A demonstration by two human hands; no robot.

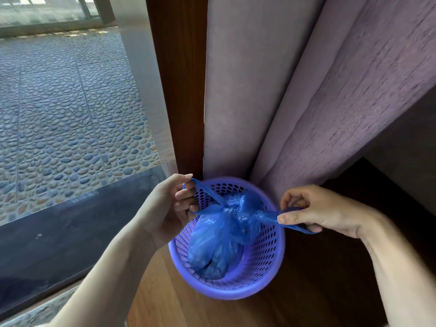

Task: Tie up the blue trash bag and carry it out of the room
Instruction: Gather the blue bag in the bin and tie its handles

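The blue trash bag [212, 246] sits inside a purple perforated waste basket [266, 256] on the wooden floor. Its two handle loops are crossed into a knot [232, 210] at the bag's top. My left hand [165, 208] grips the left loop, which is pulled out over the basket's left rim. My right hand [323, 212] pinches the right loop between thumb and forefinger, stretched past the right rim. Both loops are taut.
A purple curtain [318, 102] hangs right behind the basket, beside a dark wooden door frame [181, 90]. To the left, a glass pane [70, 102] shows a pebbled floor outside and a dark sill [59, 232]. Wooden floor [306, 303] lies in front.
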